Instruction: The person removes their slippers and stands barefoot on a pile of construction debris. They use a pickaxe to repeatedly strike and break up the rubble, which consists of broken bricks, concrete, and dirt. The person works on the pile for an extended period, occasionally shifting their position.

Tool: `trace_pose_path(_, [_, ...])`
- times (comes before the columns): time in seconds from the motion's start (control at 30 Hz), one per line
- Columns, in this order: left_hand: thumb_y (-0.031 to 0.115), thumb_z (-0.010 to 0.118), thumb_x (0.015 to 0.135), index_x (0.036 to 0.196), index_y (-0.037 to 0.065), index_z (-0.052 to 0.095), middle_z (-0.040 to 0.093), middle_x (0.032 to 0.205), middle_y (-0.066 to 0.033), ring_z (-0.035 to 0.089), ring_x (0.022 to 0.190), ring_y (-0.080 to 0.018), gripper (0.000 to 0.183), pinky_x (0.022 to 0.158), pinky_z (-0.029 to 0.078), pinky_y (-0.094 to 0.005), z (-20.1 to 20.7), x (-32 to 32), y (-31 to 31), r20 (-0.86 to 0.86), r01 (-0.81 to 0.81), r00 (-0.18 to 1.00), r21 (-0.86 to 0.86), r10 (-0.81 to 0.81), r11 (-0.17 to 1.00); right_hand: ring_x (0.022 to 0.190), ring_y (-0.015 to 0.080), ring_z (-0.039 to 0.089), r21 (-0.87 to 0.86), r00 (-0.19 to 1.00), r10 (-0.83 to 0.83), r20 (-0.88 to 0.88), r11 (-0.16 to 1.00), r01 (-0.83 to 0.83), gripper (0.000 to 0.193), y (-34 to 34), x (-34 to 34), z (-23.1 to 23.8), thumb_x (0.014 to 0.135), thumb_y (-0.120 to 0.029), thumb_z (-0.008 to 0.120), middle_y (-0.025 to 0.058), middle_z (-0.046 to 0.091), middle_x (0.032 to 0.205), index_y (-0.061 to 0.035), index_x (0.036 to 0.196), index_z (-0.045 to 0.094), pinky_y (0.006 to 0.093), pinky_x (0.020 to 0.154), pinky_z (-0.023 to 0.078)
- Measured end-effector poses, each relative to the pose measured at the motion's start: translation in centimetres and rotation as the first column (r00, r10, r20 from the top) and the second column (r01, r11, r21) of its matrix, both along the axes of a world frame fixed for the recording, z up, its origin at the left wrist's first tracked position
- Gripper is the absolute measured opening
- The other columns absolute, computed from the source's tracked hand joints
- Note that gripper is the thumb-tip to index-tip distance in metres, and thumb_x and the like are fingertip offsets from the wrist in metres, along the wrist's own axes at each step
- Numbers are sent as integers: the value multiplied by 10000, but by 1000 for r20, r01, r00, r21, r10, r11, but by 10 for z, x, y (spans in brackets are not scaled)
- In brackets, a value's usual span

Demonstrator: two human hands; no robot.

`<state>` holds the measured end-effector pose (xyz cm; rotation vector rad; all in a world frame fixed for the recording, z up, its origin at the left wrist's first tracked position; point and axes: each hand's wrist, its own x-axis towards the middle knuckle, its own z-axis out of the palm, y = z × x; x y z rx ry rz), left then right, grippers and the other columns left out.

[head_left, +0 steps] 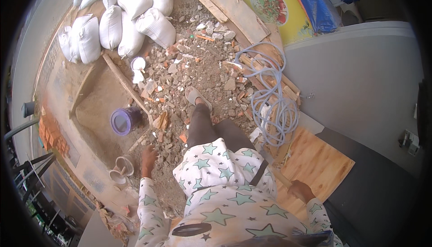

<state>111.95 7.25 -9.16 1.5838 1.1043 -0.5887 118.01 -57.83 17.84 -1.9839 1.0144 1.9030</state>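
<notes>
My right hand (300,191) is closed around the wooden handle of a tool (281,178) beside my right hip. A greyish part shows at the tool's far end, partly hidden by my shirt, so its exact kind cannot be told. My left hand (149,157) hangs loosely over the rubble (173,137), fingers apart and nothing visible in them. To its left lie clear plastic containers (121,169). Beyond them a purple bucket (125,121) stands on the sandy ground. One sandaled foot (198,97) is planted on broken stone and brick.
White filled sacks (133,3) are piled at the far left. A wooden pole (123,80) lies by the bucket. On the right, a coiled hose (274,107) rests over wood pieces, near a plywood sheet (317,159) and a grey wall (355,80). Orange bricks (51,132) sit far left.
</notes>
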Motion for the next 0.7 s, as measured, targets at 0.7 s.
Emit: trace_pose_path(0.7, [159,599,895,1269,-15,530,639,1033,-108,637,859,-193,419,717,520,-301,6,44,-11,128,-466,873,-69,471,882,444,169,520,60,886,272,375,947,-315,431,130,320,-67,696,37,633,74,542,621,8,1120,564,330,358,398])
